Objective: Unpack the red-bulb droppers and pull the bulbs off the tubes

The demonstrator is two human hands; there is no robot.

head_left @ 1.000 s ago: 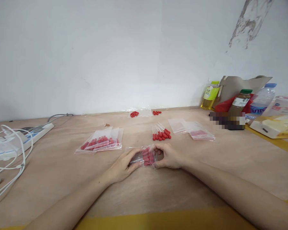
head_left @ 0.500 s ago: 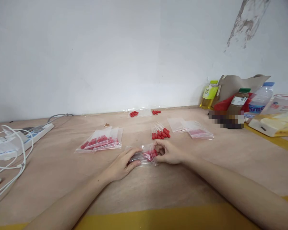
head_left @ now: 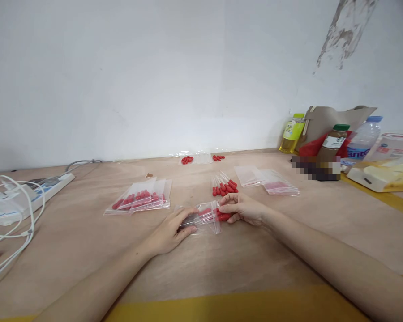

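Note:
A clear plastic bag (head_left: pixel 206 227) lies flat in front of me, with thin red-handled tools (head_left: pixel 223 216) partly inside it. Their exact kind is too small to make out. My left hand (head_left: pixel 176 228) grips the left end of the bag between thumb and fingers. At the bag's right mouth, my right hand (head_left: pixel 243 209) has its fingers closed on the red handles, which stick out past the edge. Just behind that hand lies a fanned bunch of similar red-handled pieces (head_left: pixel 225 188) with thin pale shafts.
Filled zip bags (head_left: pixel 143 197) overlap at the left, and flat zip bags (head_left: pixel 280 183) lie at the right. Small red pieces (head_left: pixel 187 159) rest by the wall. A power strip (head_left: pixel 50 192) with white cables is far left; bottles (head_left: pixel 336 138) stand at the right back.
My right hand has moved slightly right, and the red handles now stick out of the bag's mouth, where before they lay inside. My left hand stays on the bag.

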